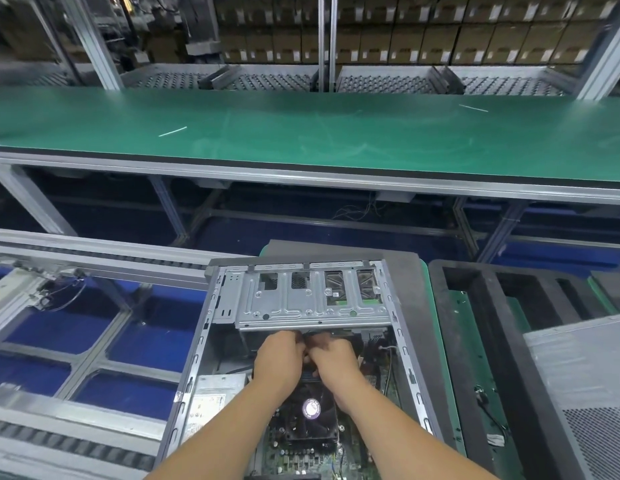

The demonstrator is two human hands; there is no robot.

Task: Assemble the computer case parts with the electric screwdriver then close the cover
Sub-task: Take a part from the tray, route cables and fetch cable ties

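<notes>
Now both hands, left hand (279,358) & right hand (332,356), touch inside the open computer case (301,341) at 6 o'clock, fingers curled under the drive cage (312,299); grip unclear.

Even, dim overhead light; blurred top-left corner, edges bowed by wide-angle.

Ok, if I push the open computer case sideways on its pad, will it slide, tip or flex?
The computer case lies flat and wide, so tipping seems unlikely. Loaded with a drive cage, fan and board, it probably feels heavy. With the cover off, its thin walls may flex a little.
</notes>
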